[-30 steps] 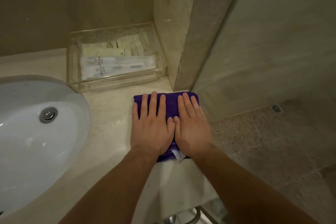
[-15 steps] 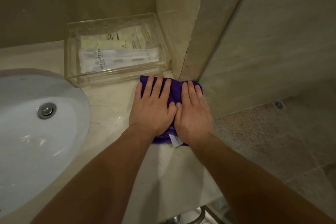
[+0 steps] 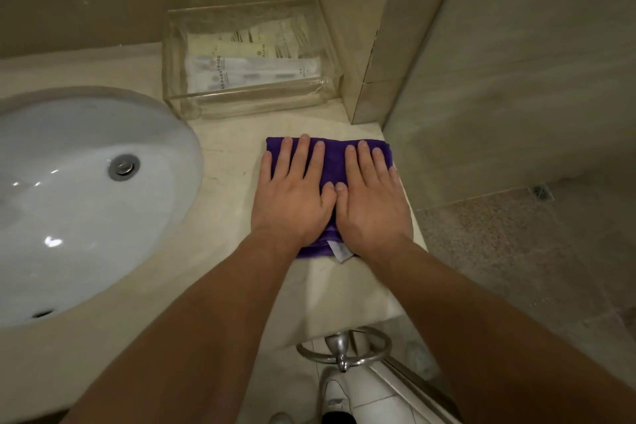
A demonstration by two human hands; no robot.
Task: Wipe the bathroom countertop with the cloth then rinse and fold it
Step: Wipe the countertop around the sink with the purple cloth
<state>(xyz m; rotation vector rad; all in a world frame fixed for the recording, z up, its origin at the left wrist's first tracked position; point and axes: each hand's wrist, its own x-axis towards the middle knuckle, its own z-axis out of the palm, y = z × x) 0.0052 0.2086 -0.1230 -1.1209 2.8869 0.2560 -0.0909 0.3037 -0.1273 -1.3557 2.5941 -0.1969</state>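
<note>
On the cloth (image 3: 332, 162), white label (image 3: 340, 251)

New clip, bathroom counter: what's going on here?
A person has the left hand and the right hand pressed flat, side by side, on a purple cloth. The cloth lies on the beige countertop, right of the white sink. Its white label pokes out at the near edge. A clear tray of wrapped toiletries sits behind the cloth, apart from it. This looks like the wiping stage; no rinsing is visible yet.
</note>
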